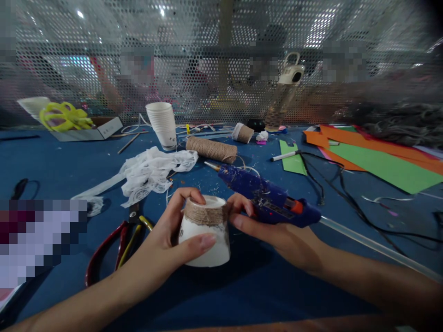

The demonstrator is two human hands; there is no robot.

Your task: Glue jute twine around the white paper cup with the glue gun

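An upside-down white paper cup, with brown twine wound round its upper part, is gripped by my left hand. The thumb presses the near side and the fingers reach over the top. My right hand is closed round a blue glue gun, whose handle is hidden. Its fingertips also meet the cup's right side. The gun's nozzle points left, above and behind the cup, and a long clear glue stick sticks out of its back end.
Red-and-yellow-handled pliers or cutters and white lace lie on the left. Behind are a twine spool, stacked paper cups, and a bottle by the mesh screen. Coloured paper and black cables are on the right.
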